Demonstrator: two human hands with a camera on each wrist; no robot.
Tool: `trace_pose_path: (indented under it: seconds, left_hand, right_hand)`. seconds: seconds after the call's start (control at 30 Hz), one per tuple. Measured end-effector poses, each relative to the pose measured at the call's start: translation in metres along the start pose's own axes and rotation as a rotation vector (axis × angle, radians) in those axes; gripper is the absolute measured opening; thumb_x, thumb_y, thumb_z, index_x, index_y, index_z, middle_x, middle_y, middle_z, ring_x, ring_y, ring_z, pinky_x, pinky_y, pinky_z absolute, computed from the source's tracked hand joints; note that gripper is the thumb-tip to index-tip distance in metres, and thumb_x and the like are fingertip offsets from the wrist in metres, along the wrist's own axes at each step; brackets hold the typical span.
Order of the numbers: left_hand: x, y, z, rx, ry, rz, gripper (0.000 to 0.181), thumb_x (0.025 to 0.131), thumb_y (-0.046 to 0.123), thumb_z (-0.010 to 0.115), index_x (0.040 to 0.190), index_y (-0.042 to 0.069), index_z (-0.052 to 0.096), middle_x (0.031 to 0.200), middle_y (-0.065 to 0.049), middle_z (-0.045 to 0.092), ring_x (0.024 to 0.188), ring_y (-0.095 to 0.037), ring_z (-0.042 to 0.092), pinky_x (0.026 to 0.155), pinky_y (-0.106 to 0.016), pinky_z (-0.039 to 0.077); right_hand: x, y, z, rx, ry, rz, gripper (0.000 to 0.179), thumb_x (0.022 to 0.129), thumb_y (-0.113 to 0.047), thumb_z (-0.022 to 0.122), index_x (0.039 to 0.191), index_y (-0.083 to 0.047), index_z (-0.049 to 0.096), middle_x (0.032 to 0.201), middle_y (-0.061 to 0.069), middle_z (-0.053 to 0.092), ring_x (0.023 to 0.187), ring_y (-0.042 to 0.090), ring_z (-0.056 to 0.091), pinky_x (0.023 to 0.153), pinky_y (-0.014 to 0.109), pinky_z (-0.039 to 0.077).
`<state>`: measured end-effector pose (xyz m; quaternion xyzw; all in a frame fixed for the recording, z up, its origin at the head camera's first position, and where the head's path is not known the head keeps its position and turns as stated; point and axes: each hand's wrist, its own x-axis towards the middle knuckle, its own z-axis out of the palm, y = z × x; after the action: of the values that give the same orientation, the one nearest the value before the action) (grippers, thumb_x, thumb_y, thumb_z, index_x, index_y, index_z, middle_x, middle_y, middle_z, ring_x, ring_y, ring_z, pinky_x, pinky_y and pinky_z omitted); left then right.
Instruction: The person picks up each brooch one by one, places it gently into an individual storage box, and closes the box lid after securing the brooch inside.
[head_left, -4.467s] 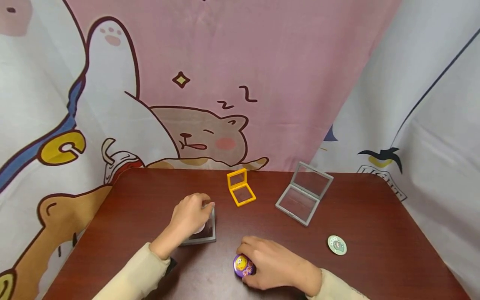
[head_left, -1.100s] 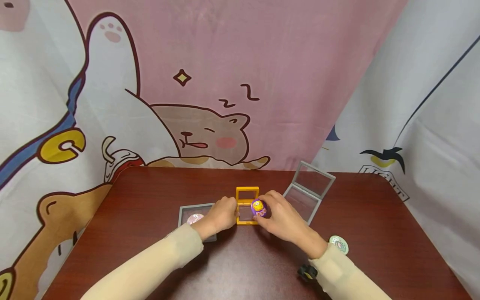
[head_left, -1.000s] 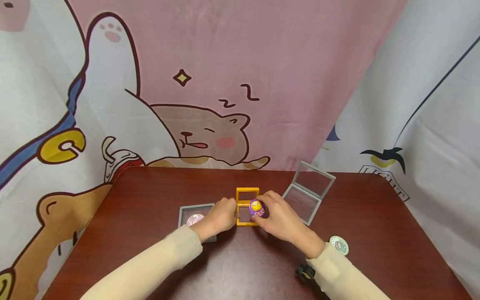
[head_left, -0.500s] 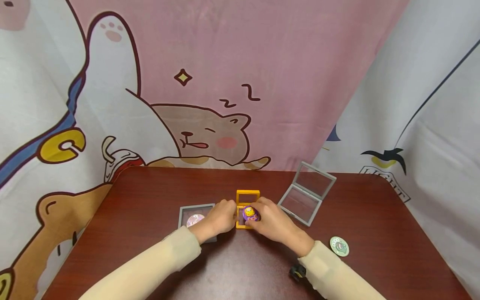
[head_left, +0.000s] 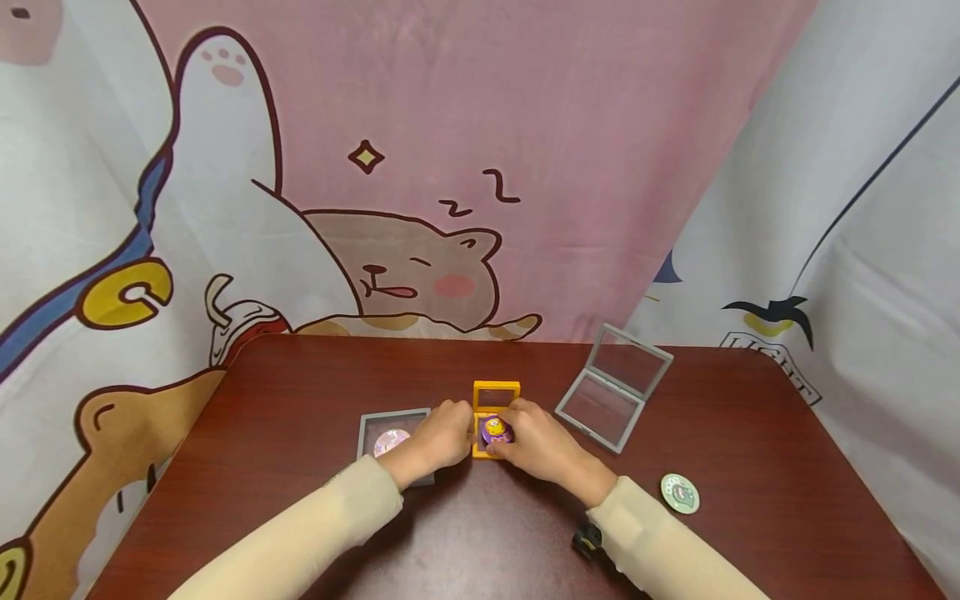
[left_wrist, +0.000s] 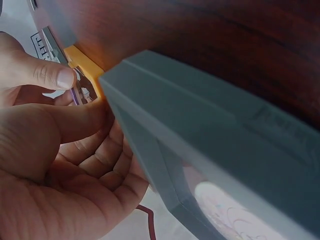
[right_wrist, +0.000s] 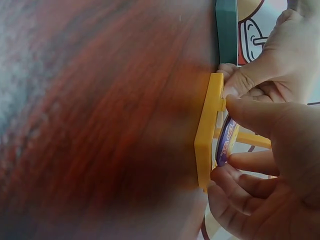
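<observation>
A small yellow hinged display frame (head_left: 497, 386) stands with its lid up at the table's middle. My right hand (head_left: 542, 442) pinches a round purple badge (head_left: 495, 430) with a yellow character, tilted over the frame's lower half. In the right wrist view the badge (right_wrist: 227, 141) is between thumb and fingers, close against the frame's inner side. My left hand (head_left: 444, 433), fingers curled, grips the left edge of the yellow frame; its fingertips are partly hidden. Under the left forearm lies a grey frame (head_left: 395, 413) with a pink round badge (head_left: 389, 442) in it.
A larger grey hinged frame (head_left: 615, 383) stands unfolded at the back right. A green round badge (head_left: 680, 493) lies on the table (head_left: 780, 467) to the right. Behind the table hangs a printed cartoon curtain (head_left: 600, 167).
My right hand has carried the purple badge from the front table to the yellow frame, then left and lower into it. My left hand has moved from the grey frame to the yellow frame, now nearer.
</observation>
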<state>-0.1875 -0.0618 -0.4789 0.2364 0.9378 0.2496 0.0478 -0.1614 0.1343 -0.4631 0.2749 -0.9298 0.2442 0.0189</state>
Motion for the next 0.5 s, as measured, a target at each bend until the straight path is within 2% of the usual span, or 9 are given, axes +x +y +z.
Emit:
trace_pose_path:
  seconds: [0.23, 0.43, 0.5]
  left_hand:
    - [0.001, -0.003, 0.003, 0.017, -0.005, -0.035, 0.038, 0.077, 0.001, 0.07, 0.054, 0.019, 0.047, 0.053, 0.008, 0.04, 0.052, -0.013, 0.041, 0.047, -0.033, 0.04]
    - [-0.003, 0.01, -0.011, -0.016, -0.029, -0.043, 0.04, 0.083, 0.003, 0.076, 0.055, 0.016, 0.049, 0.055, 0.005, 0.044, 0.053, -0.016, 0.044, 0.048, -0.035, 0.04]
    - [-0.003, 0.01, -0.011, -0.003, -0.035, -0.05, 0.04, 0.084, 0.004, 0.076, 0.057, 0.016, 0.049, 0.056, 0.004, 0.044, 0.054, -0.015, 0.044, 0.048, -0.034, 0.04]
  right_hand:
    - [0.003, -0.001, 0.002, -0.008, -0.012, 0.01, 0.035, 0.08, -0.019, 0.092, 0.102, 0.002, 0.075, 0.089, 0.006, 0.061, 0.077, 0.015, 0.055, 0.069, 0.031, 0.05]
    - [0.003, -0.003, 0.002, -0.013, -0.014, 0.03, 0.035, 0.078, -0.019, 0.092, 0.1, 0.001, 0.075, 0.088, 0.005, 0.061, 0.077, 0.015, 0.054, 0.068, 0.032, 0.05]
    - [0.003, -0.003, 0.002, -0.014, -0.013, 0.031, 0.034, 0.078, -0.018, 0.092, 0.099, 0.001, 0.075, 0.087, 0.005, 0.061, 0.077, 0.015, 0.054, 0.068, 0.033, 0.05]
